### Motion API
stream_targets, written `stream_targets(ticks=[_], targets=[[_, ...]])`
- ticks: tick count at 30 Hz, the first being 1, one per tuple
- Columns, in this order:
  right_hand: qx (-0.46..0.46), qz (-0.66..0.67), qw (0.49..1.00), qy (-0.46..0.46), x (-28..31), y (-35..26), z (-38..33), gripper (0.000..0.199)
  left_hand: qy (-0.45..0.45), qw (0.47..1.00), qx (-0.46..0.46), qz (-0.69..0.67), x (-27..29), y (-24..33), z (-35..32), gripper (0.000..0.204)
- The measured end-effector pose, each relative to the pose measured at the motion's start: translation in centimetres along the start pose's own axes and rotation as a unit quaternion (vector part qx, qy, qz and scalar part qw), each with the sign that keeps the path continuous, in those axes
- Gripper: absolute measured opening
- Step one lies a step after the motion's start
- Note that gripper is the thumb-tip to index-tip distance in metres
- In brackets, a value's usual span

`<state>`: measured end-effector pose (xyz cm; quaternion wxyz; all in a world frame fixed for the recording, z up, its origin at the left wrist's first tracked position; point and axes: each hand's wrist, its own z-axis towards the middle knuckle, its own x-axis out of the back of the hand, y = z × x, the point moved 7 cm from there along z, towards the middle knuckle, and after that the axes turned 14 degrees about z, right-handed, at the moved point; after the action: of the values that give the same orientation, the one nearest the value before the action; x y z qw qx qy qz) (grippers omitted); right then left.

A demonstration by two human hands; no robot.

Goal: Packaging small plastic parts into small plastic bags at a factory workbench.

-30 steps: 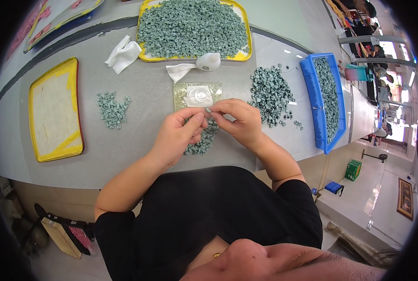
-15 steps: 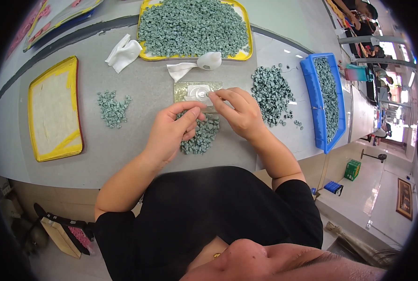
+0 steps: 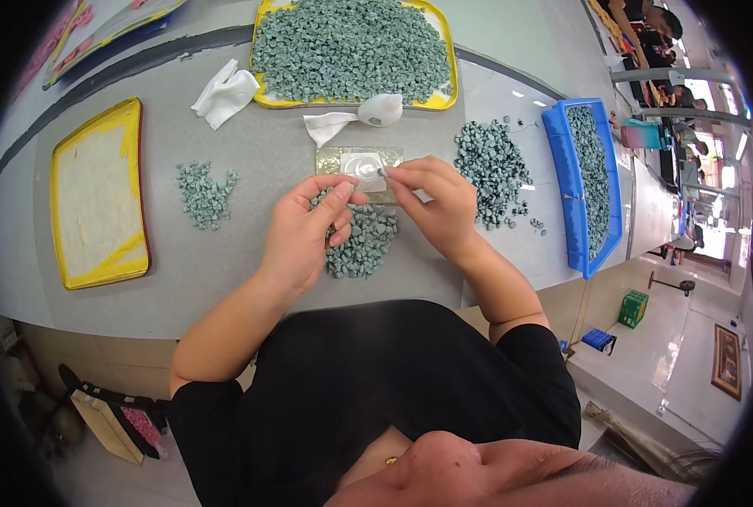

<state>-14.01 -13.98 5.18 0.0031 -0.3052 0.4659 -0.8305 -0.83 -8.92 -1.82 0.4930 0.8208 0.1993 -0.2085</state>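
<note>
A small green piece (image 3: 382, 173) sits at the fingertips of the right hand (image 3: 438, 203), thumb and forefinger pinched on it; it lies just right of the left hand's fingertips and a little farther from the body, so the right hand is the nearer, being on it; its long axis is too small to make out. The left hand (image 3: 303, 224) has its thumb against a curled forefinger; whether anything is between them, I cannot tell. The piece appears over the clear block (image 3: 331, 159) with its round white disc (image 3: 366, 171); touching or above, I cannot say. Nearer the body is a loose green pile (image 3: 361, 245); well to the right, a darker pile (image 3: 490, 169), then a blue bin (image 3: 564, 169); beyond the block, a white bulb-shaped thing (image 3: 380, 110).
</note>
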Motion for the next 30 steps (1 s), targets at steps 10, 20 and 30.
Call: stream_targets(ticks=[10,20,30], targets=[[-0.271,0.343,0.898,0.053,-0.9,3.0,-1.8,0.007,-0.047,0.998,0.033,0.009,-1.0,-1.2,-0.2,0.019],[0.159,0.001,0.987,-0.024,-0.8,-2.8,-0.9,0.028,-0.032,0.998,0.048,0.015,-0.9,-1.6,-0.4,0.019],[0.214,-0.055,0.974,-0.051,-1.6,-3.4,-1.4,0.031,-0.016,0.997,0.027,0.066,-0.9,-1.3,-0.8,0.021]])
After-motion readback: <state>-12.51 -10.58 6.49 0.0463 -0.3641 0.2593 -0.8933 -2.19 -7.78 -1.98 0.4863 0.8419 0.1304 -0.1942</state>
